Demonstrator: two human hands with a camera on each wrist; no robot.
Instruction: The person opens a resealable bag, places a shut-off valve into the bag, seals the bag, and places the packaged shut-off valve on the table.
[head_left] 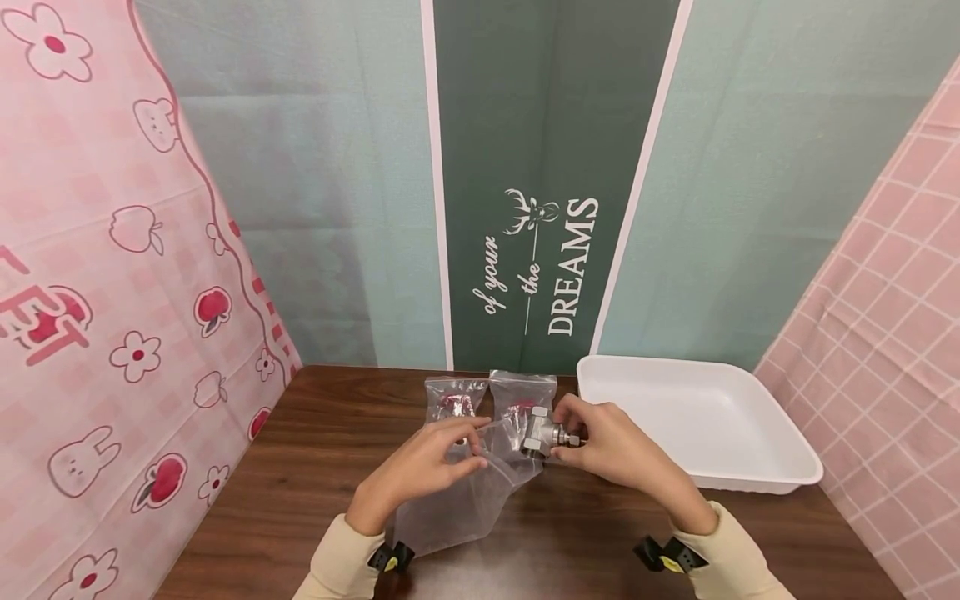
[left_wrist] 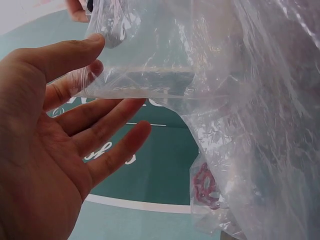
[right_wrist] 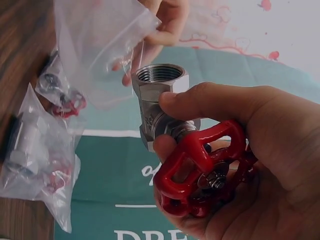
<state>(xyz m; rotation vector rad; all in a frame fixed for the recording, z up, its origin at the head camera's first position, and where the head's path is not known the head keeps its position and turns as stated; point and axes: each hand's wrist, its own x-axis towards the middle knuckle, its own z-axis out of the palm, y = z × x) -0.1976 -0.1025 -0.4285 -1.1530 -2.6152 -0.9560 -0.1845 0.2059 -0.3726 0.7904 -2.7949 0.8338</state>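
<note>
My right hand (head_left: 611, 442) grips a steel valve (right_wrist: 155, 95), fingers and thumb around its neck and its red handwheel (right_wrist: 186, 165) against the palm. The valve's threaded opening is turned toward the bag in the right wrist view. A clear plastic bag (head_left: 450, 512) hangs from my left hand (head_left: 427, 460), its edge pinched between thumb and index finger while the other fingers spread out. No contents show in this bag (left_wrist: 165, 50). Beyond the hands, two zip bags (head_left: 456, 390) (head_left: 522, 386) lie on the table, each with a red-wheeled valve inside.
A white plastic tray (head_left: 705, 417) stands at the right on the dark wooden table (head_left: 330, 450). Printed cloth hangs behind the table, with pink patterned cloth (head_left: 172, 317) on the left and pink checked cloth (head_left: 892, 358) on the right.
</note>
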